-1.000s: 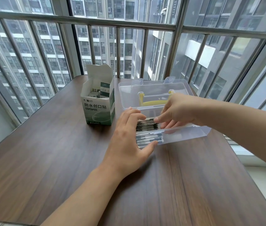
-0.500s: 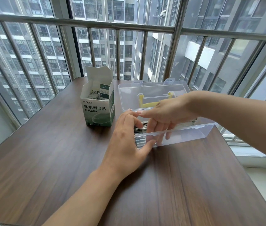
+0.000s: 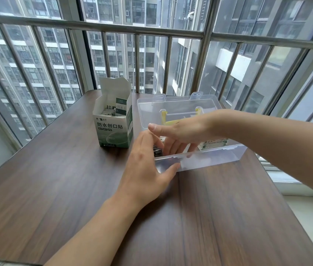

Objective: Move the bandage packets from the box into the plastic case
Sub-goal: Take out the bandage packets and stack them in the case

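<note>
Since a second ago: right hand (image 3: 178, 133) shifted left along the plastic case (image 3: 209, 160), fingers now dipped inside at its left end, thumb stretched out toward the box (image 3: 113, 125). Left hand (image 3: 148, 169) unchanged in place, open, thumb touching the case's near wall, fingertips at the left end against the upright bandage packets (image 3: 157, 150). Right fingers straight or only loosely bent among those packets; no clear pinch. A second batch of packets (image 3: 213, 144) standing farther right in the case. More packets visible in the open box, just left of the case on the surface (image 3: 55, 179), long axis of the case running left to right. Box beyond the left hand's fingertips and just past the right thumb; probably either hand for the next reach.
</note>
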Demonstrator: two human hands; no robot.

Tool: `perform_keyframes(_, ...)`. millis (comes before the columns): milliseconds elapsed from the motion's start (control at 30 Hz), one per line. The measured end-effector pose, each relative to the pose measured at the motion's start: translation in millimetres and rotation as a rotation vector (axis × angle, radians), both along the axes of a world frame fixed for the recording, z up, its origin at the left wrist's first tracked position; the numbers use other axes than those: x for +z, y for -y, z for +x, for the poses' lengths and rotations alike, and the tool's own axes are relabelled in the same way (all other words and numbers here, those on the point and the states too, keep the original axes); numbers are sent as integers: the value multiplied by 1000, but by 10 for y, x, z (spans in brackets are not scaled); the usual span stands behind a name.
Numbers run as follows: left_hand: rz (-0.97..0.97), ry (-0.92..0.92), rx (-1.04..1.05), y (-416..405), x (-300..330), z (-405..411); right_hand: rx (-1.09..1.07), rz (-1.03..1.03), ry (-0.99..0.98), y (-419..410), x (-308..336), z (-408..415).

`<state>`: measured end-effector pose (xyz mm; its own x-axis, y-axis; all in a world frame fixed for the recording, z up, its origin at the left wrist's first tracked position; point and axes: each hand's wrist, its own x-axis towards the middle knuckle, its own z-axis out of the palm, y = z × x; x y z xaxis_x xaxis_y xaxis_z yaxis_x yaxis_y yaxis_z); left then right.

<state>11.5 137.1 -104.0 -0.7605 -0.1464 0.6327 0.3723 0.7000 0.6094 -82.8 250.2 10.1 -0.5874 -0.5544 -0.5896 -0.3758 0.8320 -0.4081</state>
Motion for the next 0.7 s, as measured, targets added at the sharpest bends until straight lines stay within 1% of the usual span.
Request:
perform_keyframes(200, 26, -12, 7, -1, -9, 10, -1, -101, -77, -70, -72, 19)
perform_keyframes(400, 48, -10, 7, 4, -32, -3, -35, -142, -49, -181, -124, -5)
perform_keyframes(567, 40, -16, 8, 1, -15, 8, 43, -123, -24, -139, -154, 58)
perform_keyframes(700, 39, -7, 8, 8, -25, 6, 30, -146, -20, -140, -163, 53)
